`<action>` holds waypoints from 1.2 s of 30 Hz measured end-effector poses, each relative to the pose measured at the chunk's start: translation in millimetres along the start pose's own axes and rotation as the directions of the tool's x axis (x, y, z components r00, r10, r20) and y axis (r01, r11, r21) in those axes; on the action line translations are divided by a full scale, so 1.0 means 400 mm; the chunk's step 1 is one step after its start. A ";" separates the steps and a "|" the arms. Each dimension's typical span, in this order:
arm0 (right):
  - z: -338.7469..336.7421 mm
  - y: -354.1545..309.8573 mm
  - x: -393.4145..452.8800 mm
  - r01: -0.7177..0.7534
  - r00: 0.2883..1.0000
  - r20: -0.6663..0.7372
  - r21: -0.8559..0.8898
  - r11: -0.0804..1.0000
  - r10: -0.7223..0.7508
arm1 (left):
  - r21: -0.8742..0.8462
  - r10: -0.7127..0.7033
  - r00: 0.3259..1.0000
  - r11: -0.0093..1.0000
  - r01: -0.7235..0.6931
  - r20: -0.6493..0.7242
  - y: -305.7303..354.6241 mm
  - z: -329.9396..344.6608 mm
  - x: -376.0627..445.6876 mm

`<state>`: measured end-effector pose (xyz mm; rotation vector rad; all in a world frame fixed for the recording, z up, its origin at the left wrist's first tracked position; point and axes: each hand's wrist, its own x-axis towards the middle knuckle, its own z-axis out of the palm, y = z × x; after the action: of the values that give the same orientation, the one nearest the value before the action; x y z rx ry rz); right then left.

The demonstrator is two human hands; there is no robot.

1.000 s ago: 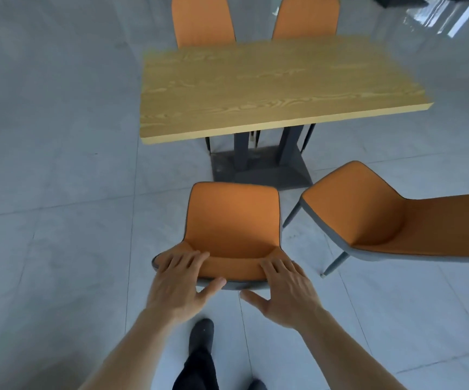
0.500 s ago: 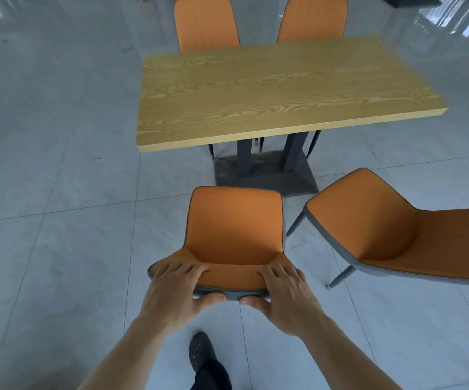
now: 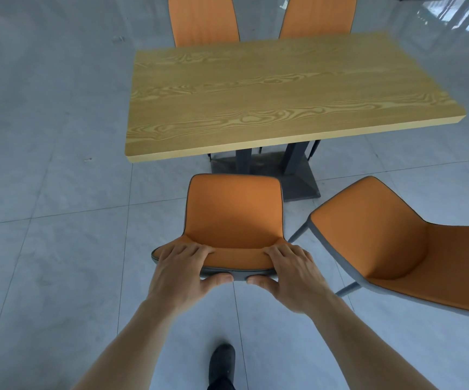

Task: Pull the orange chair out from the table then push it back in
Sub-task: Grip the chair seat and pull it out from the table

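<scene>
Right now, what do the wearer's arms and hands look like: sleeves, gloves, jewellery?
Both forearms are bare up to the bottom edge of the picture; no sleeves show. The left hand and right hand wear no gloves, and no rings, watch or wristband are visible. Fingernails look short. Below them only a dark shoe shows.

chair [image 3: 233, 212] before table [image 3: 269, 91], second chair [image 3: 402, 249] right

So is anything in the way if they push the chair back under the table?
Nothing visible blocks it. Both the left hand and right hand grip the chair by its backrest, and bare floor lies between its seat and the table. The second pulled-out chair stands off to the right, apart from the path.
</scene>
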<state>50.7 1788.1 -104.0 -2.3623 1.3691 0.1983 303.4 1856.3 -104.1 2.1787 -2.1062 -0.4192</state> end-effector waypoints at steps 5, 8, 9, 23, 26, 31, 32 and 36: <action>-0.040 0.031 0.100 -0.011 1.000 0.004 -0.013 1.000 0.011 | 0.008 -0.004 1.000 1.000 0.004 -0.014 -0.014 -0.018 0.109; -0.073 0.051 0.158 -0.018 1.000 0.008 -0.023 1.000 0.018 | 0.019 -0.004 1.000 1.000 0.004 -0.002 -0.015 -0.030 0.178; -0.080 0.049 0.176 -0.026 1.000 0.016 -0.017 1.000 0.026 | 0.027 0.000 1.000 1.000 0.000 0.004 -0.022 -0.037 0.194; -0.094 -0.002 0.184 -0.076 0.996 0.043 -0.018 0.997 0.077 | 0.030 0.007 0.998 1.000 -0.009 0.058 -0.071 -0.063 0.210; -0.117 -0.011 0.162 -0.088 0.995 0.043 -0.005 0.996 0.088 | 0.038 -0.027 0.993 0.999 0.022 0.118 -0.056 -0.085 0.204; -0.183 0.049 0.054 -0.149 0.989 -0.019 0.025 0.989 0.149 | 0.040 -0.001 0.995 0.999 -0.003 0.097 0.033 -0.119 0.190; -0.197 0.075 0.023 -0.174 0.984 -0.033 0.044 0.984 0.176 | 0.039 0.016 0.995 0.999 -0.020 0.100 0.067 -0.125 0.191; -0.243 0.209 -0.125 -0.249 0.967 -0.046 0.045 0.968 0.251 | 0.037 0.101 0.989 0.994 -0.105 0.109 0.261 -0.136 0.189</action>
<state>-53.8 1751.7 -22.4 -2.1720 1.6794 0.1801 217.2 1769.0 -36.8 2.1025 -2.2918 -0.4963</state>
